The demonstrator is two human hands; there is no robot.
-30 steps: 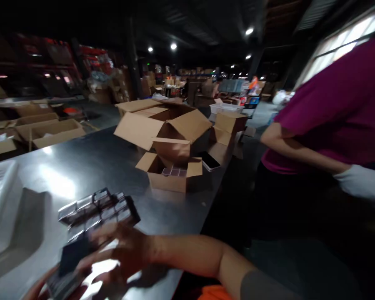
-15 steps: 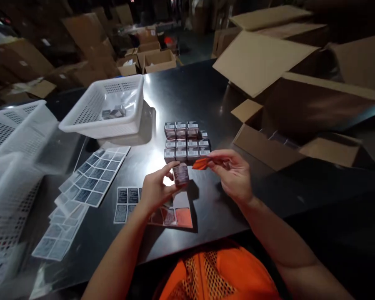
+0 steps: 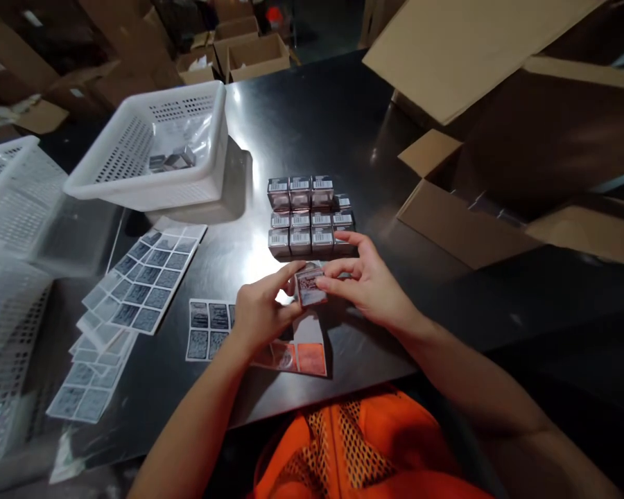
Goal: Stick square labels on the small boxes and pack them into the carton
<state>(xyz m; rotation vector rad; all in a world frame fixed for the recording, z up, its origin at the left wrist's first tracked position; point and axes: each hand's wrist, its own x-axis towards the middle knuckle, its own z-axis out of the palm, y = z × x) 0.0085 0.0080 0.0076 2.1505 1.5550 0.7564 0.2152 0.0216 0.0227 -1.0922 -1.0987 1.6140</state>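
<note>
My left hand grips a small box by its left side, above the table. A clear printed sticker seems to lie over the box's top face. My right hand has its thumb and a finger closed at the sticker's right edge, its index finger raised. Just beyond the hands stand rows of small boxes with barcode ends. Under my left forearm lies a sticker sheet, partly hidden; its right end shows orange patches. More sticker sheets are fanned out at the left.
A white perforated basket with a few small boxes and a plastic bag stands at the back left. More white baskets line the left edge. A large open carton occupies the right side. Other cartons sit beyond the table.
My right hand has moved left and brought the sticker from beside the box onto it. The box is tilted differently in my left hand. The view has shifted downward.
</note>
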